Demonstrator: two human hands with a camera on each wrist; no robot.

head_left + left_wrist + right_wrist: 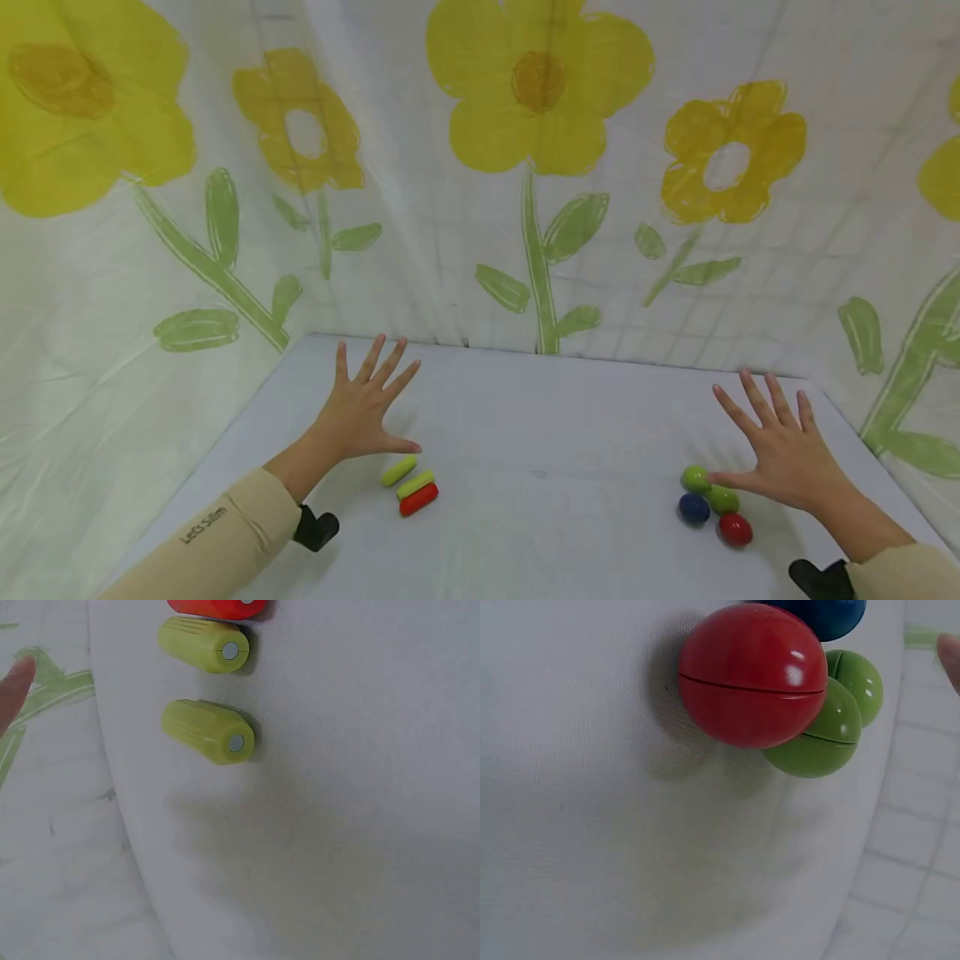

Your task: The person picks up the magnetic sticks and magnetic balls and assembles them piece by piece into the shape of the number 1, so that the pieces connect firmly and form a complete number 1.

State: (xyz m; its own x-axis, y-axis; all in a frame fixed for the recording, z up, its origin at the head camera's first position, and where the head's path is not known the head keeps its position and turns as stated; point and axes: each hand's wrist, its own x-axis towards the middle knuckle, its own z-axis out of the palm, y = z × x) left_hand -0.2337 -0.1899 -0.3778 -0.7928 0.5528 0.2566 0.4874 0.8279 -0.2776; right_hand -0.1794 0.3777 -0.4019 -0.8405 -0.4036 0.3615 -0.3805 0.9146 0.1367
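My left hand (363, 417) is held over the left side of the table with fingers spread and straight, holding nothing. By its thumb lie two short yellow-green ribbed cylinders (400, 471) and a red cylinder (418, 500). In the left wrist view, a yellow-green cylinder (208, 732) shows a pale round spot on its end. On the right, my right hand (791, 458) is spread as well, its thumb overlapping the edge of a ball cluster. The cluster has two green balls (723, 500), a dark blue ball (693, 509) and a red ball (754, 675) with a seam around it.
The white table (555, 467) reaches back to a hanging sheet (405, 250) printed with yellow flowers, which also drapes at both sides. A black strap piece (317, 530) shows at the left wrist, another (821, 579) at the right.
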